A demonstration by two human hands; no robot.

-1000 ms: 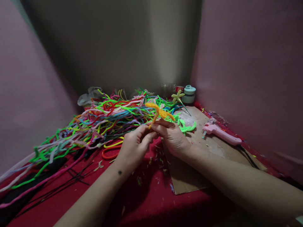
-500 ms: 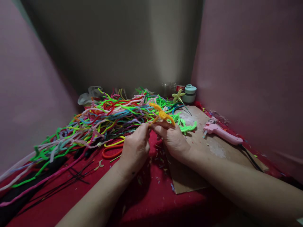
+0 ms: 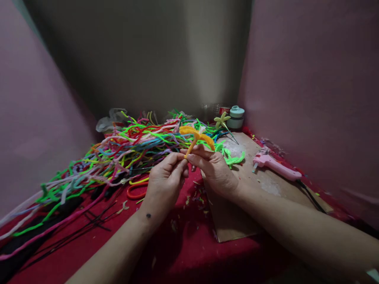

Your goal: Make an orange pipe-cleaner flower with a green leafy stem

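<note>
Between my two hands, above the red cloth, is an orange pipe cleaner (image 3: 193,146) bent into a shape with several arms joined at the top. My left hand (image 3: 166,175) pinches its lower end between thumb and forefinger. My right hand (image 3: 215,170) closes on the same arm from the other side, its fingertips almost meeting the left ones. Partly hidden behind the right fingers is another orange arm curving down to the right. Beyond them spreads a heap of colourful pipe cleaners (image 3: 142,138).
Brown cardboard (image 3: 233,221) lies on the red cloth (image 3: 183,260) at the right, bearing a pink glue gun (image 3: 276,165) and bent green pipe cleaners (image 3: 235,157). A yellow flower (image 3: 221,119) and a pale teal bottle (image 3: 236,117) are at the back. Red-handled scissors (image 3: 137,192) lie left.
The orange piece has turned and tilted left, so its lower arm now shows between my fingers. My left hand has rolled, bringing its back and thumb into view.
</note>
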